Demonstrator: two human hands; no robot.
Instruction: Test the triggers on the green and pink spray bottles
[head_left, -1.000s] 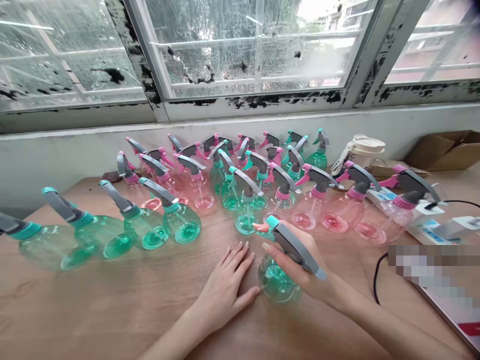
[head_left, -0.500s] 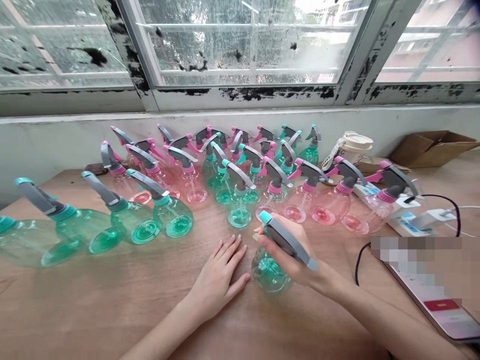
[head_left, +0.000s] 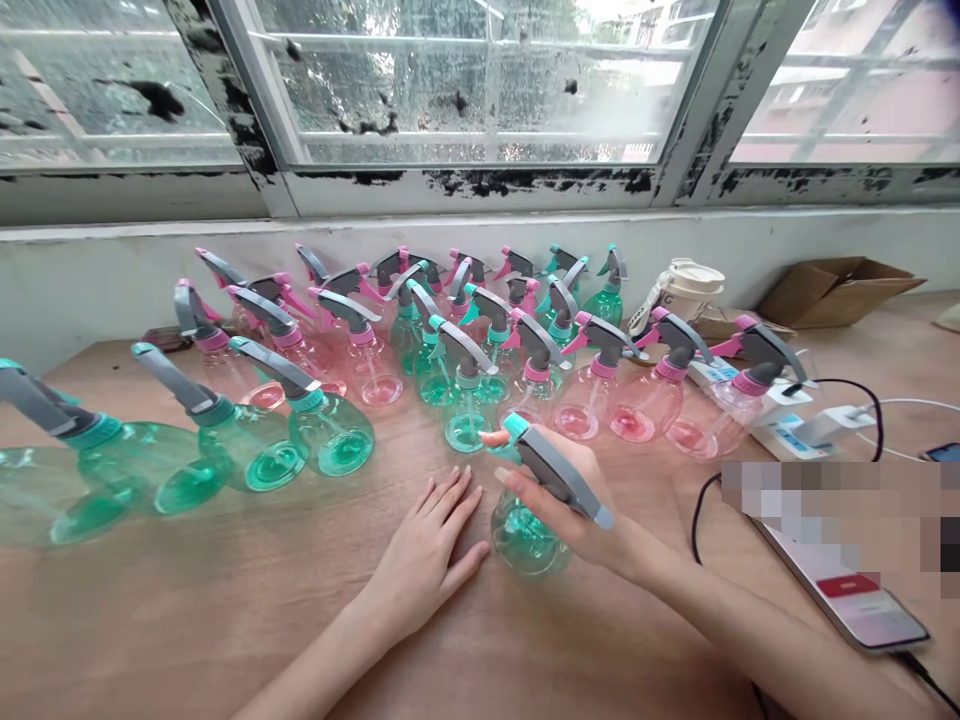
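Teal tops the bottle (head_left: 529,545) that my right fingers (head_left: 536,500) clasp about its neck, under the grey head; one fingertip shows just beyond the nozzle (head_left: 516,427). Its green body is in front of me, near the middle of the bench (head_left: 225,620); I cannot tell whether its base touches the wood. My left fingers (head_left: 450,497) grip nothing, lying flat and slightly spread just beside it. Just beyond stands another green bottle (head_left: 466,415), with pink bottles (head_left: 645,405) rowed to its right and more of both colours behind. Green bottles (head_left: 330,440) line the left. Off right are a power strip (head_left: 787,435), a phone (head_left: 847,590), a cup (head_left: 686,290) and a box (head_left: 832,292).
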